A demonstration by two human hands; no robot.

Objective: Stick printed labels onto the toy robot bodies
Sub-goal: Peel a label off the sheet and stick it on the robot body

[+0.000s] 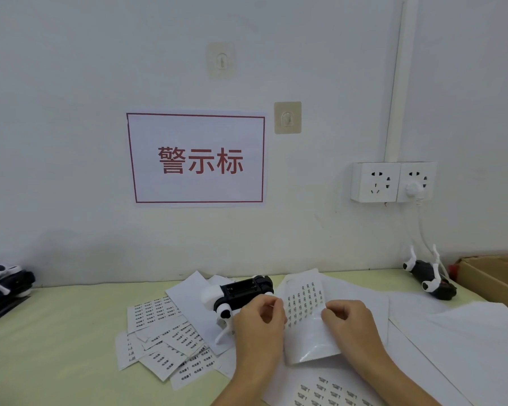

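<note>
Landmark: toy robot body (241, 291), lying on loose papers mid-desk.
Nearest sheet: printed labels (332, 391), near and right of it.
Label sheet (305, 315): held just right of it, curling.
Left hand (255, 326): fingers pinch the sheet's left edge, covering the toy's near side.
Right hand (346, 323): fingers pinch the sheet's middle.
Cut label strips (165, 341): heaped near-left.
Second toy (428, 278): far right, by a cardboard box (493, 276).
Desk (56, 332): pale green.
Wall sign (198, 158): above, behind.
</note>
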